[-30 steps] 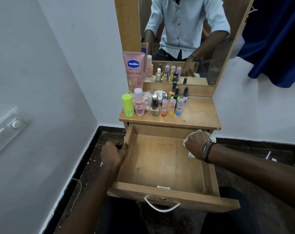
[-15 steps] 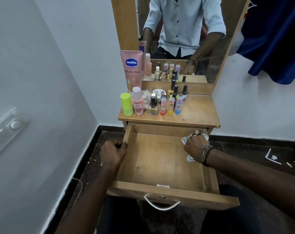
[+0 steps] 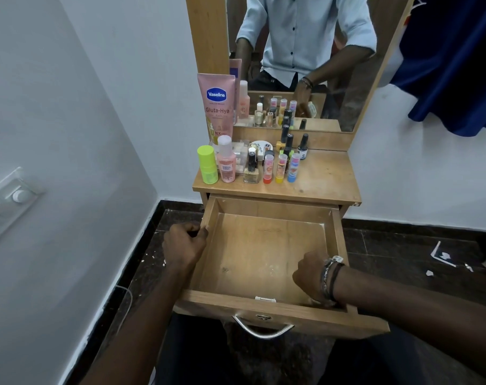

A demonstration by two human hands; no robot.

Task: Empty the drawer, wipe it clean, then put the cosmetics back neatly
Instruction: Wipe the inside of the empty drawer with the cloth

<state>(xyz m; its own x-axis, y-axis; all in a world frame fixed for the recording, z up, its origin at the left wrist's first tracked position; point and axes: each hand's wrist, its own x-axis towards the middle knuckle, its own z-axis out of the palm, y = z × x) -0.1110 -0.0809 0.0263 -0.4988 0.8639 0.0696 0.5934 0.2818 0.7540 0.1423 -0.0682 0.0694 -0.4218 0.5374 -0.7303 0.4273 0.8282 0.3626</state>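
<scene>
Wiping stage, head view. The drawer (image 3: 264, 262) stands pulled out toward me and emptied; its long axis runs from the dresser carcass to my lap, the front panel with the metal handle (image 3: 263, 329) nearest me, the open top facing up. My left hand (image 3: 182, 243) grips the rim of the left wall near the back corner, fingers curled over the edge, steadying the drawer. My right hand (image 3: 310, 275) sits low in the front right corner, fingers curled downward; a scrap of pale cloth (image 3: 314, 301) shows under the wrist, so I judge that this grip is clenched on the cloth, though most of it is hidden. Pale specks remain on the drawer floor near the front.

To do this step well, I would keep the left grip firm, sweep the cloth in overlapping strokes along the long axis, work into each corner and along the front wall, and lift the dust out, not push it back.

The cosmetics wait on the surface (image 3: 325, 176) above: Vaseline tube (image 3: 216, 107), green-capped bottle (image 3: 207, 165), pink bottle (image 3: 225, 159), three lip balm sticks (image 3: 280, 169) upright in a row, and nail polish bottles (image 3: 289, 141) behind.
</scene>
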